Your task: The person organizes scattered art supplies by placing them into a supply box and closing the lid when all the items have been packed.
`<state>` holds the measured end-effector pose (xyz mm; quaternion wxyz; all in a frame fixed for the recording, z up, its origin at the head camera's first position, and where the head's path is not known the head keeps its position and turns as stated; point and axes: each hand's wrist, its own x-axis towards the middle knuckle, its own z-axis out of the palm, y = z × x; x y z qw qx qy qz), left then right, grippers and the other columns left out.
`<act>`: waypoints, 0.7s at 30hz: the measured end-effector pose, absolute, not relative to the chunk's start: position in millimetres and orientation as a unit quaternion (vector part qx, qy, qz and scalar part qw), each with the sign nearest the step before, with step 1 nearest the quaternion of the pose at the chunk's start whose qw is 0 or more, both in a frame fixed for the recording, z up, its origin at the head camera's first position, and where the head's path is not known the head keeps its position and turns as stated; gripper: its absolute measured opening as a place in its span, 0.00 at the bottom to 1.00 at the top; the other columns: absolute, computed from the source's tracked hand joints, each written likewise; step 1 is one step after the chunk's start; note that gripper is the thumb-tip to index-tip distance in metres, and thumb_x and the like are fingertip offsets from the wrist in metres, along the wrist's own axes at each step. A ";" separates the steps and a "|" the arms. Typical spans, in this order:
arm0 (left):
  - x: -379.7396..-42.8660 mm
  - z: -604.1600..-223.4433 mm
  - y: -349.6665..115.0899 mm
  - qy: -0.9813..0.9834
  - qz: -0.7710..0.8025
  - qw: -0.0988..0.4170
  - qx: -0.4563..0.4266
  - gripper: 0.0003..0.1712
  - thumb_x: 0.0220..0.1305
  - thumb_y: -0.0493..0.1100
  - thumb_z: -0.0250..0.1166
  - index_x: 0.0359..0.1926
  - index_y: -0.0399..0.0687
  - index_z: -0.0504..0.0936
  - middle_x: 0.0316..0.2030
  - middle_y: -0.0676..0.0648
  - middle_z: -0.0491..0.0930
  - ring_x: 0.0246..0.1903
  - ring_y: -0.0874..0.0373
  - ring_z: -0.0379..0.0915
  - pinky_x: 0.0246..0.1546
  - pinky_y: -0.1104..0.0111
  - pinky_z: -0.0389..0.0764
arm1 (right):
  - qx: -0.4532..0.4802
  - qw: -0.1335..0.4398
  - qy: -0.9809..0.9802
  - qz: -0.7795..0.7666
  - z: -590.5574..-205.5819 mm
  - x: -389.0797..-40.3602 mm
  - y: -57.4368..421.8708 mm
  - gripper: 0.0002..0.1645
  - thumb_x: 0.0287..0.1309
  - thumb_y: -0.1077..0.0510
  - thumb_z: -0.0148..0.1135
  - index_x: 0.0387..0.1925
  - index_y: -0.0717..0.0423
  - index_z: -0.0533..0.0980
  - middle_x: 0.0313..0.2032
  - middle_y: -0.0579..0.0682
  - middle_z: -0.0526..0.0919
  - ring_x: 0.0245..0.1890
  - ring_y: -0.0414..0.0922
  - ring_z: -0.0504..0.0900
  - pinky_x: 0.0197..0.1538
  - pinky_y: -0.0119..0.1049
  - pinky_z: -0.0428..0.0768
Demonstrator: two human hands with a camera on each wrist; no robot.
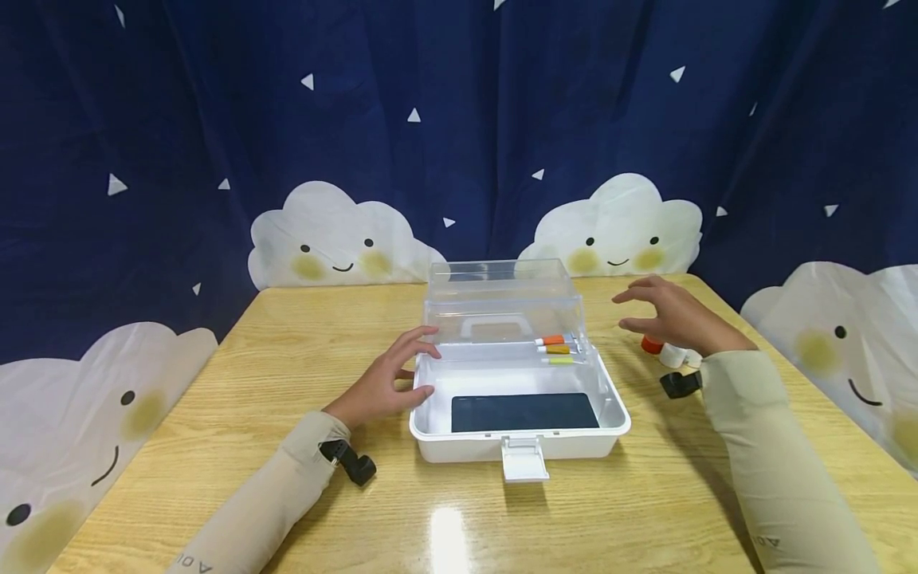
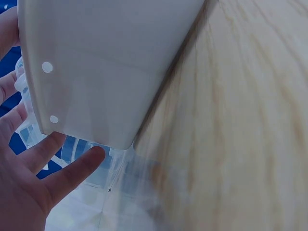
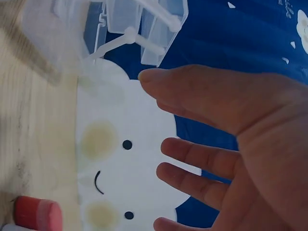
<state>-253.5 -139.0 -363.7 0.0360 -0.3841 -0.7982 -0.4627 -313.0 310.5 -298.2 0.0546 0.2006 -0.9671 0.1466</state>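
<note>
A white plastic box (image 1: 430, 448) with a see-through lid (image 1: 502, 279) swung up at the back stands on the table. Inside lies a flat dark rectangular slab (image 1: 524, 412). Small tubes with an orange cap (image 1: 551, 340), a dark yellow cap (image 1: 555, 349) and a yellow-green cap (image 1: 561, 360) lie in a row at its back right. My left hand (image 1: 390, 379) is at the box's left wall, fingers spread and reaching over the rim. To the right of the box my right hand (image 1: 670, 315) is raised, holding nothing, its fingers apart and slightly bent.
Below my right hand, a red piece (image 1: 651, 344) and small white pieces (image 1: 672, 355) lie on the wooden table (image 1: 323, 319). The box's front latch (image 1: 524, 461) hangs down. Behind the table hangs a dark blue curtain (image 1: 402, 143) with white cloud shapes.
</note>
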 end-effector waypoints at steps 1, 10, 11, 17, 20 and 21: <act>-253.4 -363.9 -139.2 -0.798 -0.463 0.036 -0.384 0.23 0.58 0.34 0.66 0.54 0.40 0.72 0.72 0.39 0.52 0.67 0.43 0.57 0.49 0.50 0.79 | 0.196 0.053 -0.967 0.150 -299.4 -314.1 311.8 0.25 0.58 0.54 0.67 0.56 0.60 0.76 0.60 0.69 0.67 0.60 0.66 0.65 0.60 0.65 0.65; -254.0 -363.4 -140.3 -0.805 -0.459 0.034 -0.375 0.22 0.58 0.35 0.66 0.54 0.42 0.72 0.72 0.43 0.53 0.67 0.45 0.57 0.50 0.50 0.79 | 0.176 0.036 -0.968 0.177 -307.4 -321.4 325.2 0.27 0.59 0.49 0.66 0.56 0.58 0.76 0.61 0.66 0.68 0.62 0.64 0.64 0.62 0.65 0.63; -253.9 -363.3 -140.4 -0.806 -0.459 0.034 -0.373 0.22 0.58 0.35 0.66 0.54 0.42 0.72 0.72 0.44 0.53 0.67 0.45 0.57 0.50 0.50 0.79 | 0.175 0.035 -0.967 0.183 -308.3 -321.9 326.9 0.28 0.59 0.48 0.66 0.56 0.58 0.75 0.61 0.65 0.68 0.62 0.64 0.64 0.62 0.65 0.62; -254.5 -363.6 -139.6 -0.801 -0.463 0.032 -0.377 0.23 0.58 0.35 0.66 0.55 0.42 0.72 0.72 0.42 0.52 0.68 0.43 0.54 0.50 0.50 0.79 | 0.159 0.022 -0.964 0.213 -314.2 -324.4 336.6 0.33 0.58 0.41 0.65 0.58 0.56 0.74 0.63 0.63 0.67 0.63 0.62 0.62 0.62 0.64 0.63; -254.9 -364.3 -139.3 -0.799 -0.465 0.031 -0.380 0.23 0.59 0.34 0.66 0.55 0.42 0.72 0.72 0.42 0.52 0.68 0.41 0.54 0.50 0.49 0.78 | 0.155 0.018 -0.965 0.212 -316.4 -326.0 340.0 0.34 0.58 0.40 0.65 0.59 0.56 0.73 0.63 0.64 0.67 0.63 0.63 0.62 0.62 0.65 0.63; -254.9 -364.8 -139.4 -0.800 -0.464 0.030 -0.379 0.23 0.59 0.34 0.66 0.55 0.42 0.72 0.72 0.43 0.52 0.68 0.40 0.54 0.51 0.49 0.78 | 0.155 0.018 -0.965 0.211 -317.1 -326.7 341.0 0.34 0.58 0.40 0.65 0.59 0.56 0.73 0.63 0.64 0.67 0.63 0.63 0.62 0.61 0.65 0.63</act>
